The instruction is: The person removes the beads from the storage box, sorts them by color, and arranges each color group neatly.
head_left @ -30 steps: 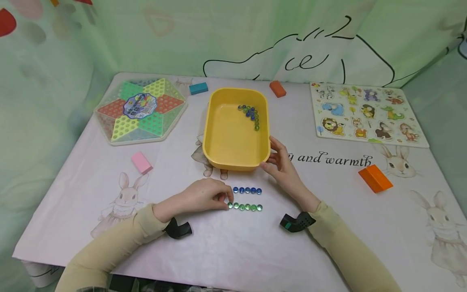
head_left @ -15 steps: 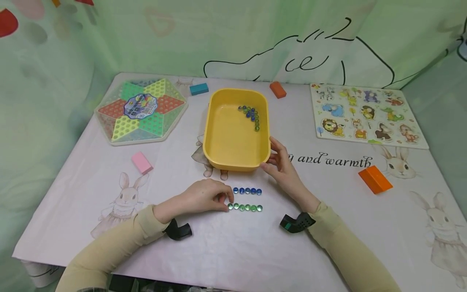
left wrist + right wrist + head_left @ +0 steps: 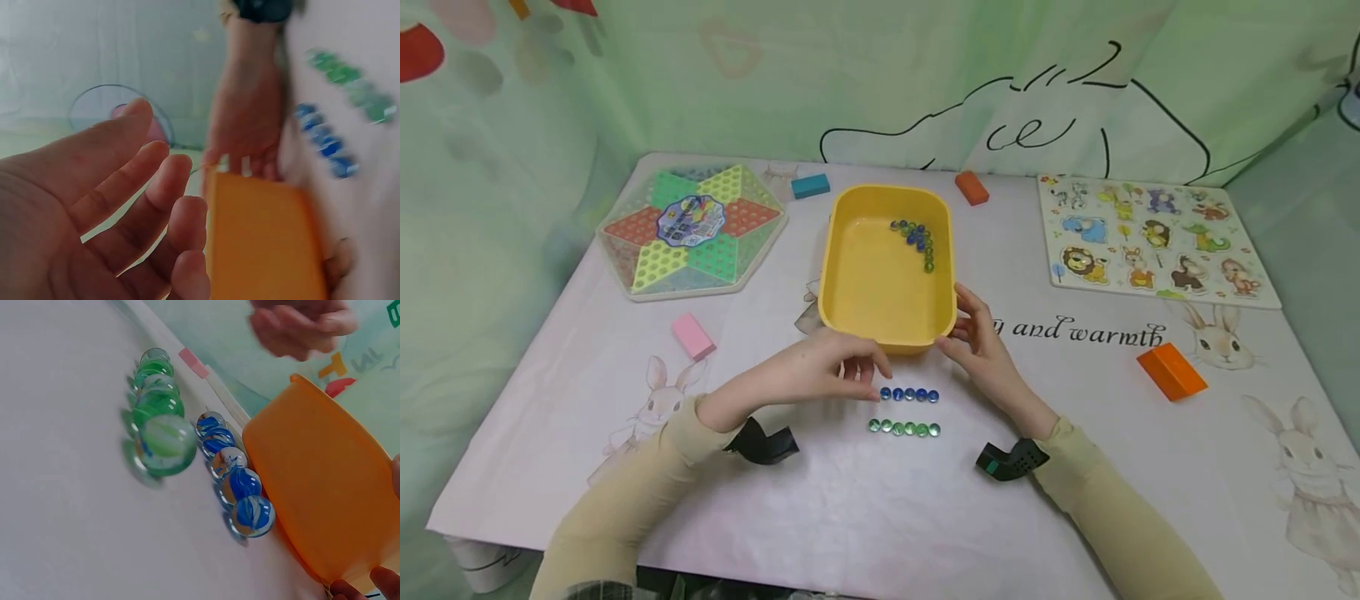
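Observation:
My left hand point(image 3: 820, 367) hovers beside the left end of a row of blue marbles point(image 3: 910, 394), its fingers loosely bent. In the left wrist view nothing lies between that hand's thumb and fingertips. My right hand point(image 3: 985, 350) holds the near right corner of a yellow plastic tub point(image 3: 872, 287), thumb on the near side and fingers along the right wall. Closer to me, a row of green marbles point(image 3: 910, 429) runs parallel to the blue one. More blue and green marbles point(image 3: 919, 242) are gathered inside the tub, towards its far right.
A Chinese checkers box point(image 3: 692, 233) lies at the back left, an animal puzzle board point(image 3: 1157, 237) at the back right. Around the tub are a pink block point(image 3: 693, 336), a blue block point(image 3: 810, 186), a red-orange block point(image 3: 972, 188) and an orange block point(image 3: 1172, 372).
My left hand has left the left end of the green row and moved up and away, towards the blue row and tub. The right hand stays at the tub's corner.

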Motion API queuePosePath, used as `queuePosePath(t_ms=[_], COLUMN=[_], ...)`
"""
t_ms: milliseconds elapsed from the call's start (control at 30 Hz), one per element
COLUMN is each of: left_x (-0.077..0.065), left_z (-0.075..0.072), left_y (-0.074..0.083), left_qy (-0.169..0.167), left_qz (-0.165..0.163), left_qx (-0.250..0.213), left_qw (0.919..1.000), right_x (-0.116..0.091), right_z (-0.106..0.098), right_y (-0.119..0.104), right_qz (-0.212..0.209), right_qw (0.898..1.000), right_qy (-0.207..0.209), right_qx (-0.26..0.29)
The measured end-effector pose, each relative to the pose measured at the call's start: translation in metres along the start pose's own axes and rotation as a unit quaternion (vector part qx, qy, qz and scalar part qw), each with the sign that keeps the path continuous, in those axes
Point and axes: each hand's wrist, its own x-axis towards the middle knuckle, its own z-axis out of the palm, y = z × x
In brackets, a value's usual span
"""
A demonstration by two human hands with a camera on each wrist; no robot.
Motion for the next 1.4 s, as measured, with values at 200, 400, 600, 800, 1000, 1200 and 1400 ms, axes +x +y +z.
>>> queuePosePath(t_ms=[200,400,600,800,1000,1200,1400], left_x=[0.023,0.059,0.097,0.126,0.149,0.161,0.163], left_z=[-0.03,-0.047,-0.057,-0.059,-0.053,-0.042,-0.034], left_y=[0.012,0.008,-0.003,-0.017,-0.029,-0.036,-0.035], left_qy=[0.059,0.069,0.098,0.12,0.094,0.038,0.016], left_qz=[-0.01,-0.08,-0.126,-0.159,-0.179,-0.214,-0.228], left_qx=[-0.025,-0.048,-0.023,-0.007,0.054,0.145,0.176], left_qw=[0.9979,0.9932,0.9869,0.9799,0.9778,0.9651,0.9576], right_x=[0.0,-0.001,-0.003,-0.003,-0.003,-0.003,-0.002], right_z=[-0.001,-0.001,-0.001,0.0,-0.002,-0.001,-0.001], right_y=[-0.001,-0.001,0.0,-0.002,-0.002,-0.001,-0.001], right_qz=[-0.006,0.0,0.009,0.011,0.005,0.002,-0.003], right_qw=[1.0,1.0,1.0,1.0,1.0,1.0,1.0], right_qy=[0.001,-0.003,-0.01,-0.009,-0.004,-0.004,-0.007], right_qx=[-0.002,0.007,0.013,0.011,0.002,0.007,0.009])
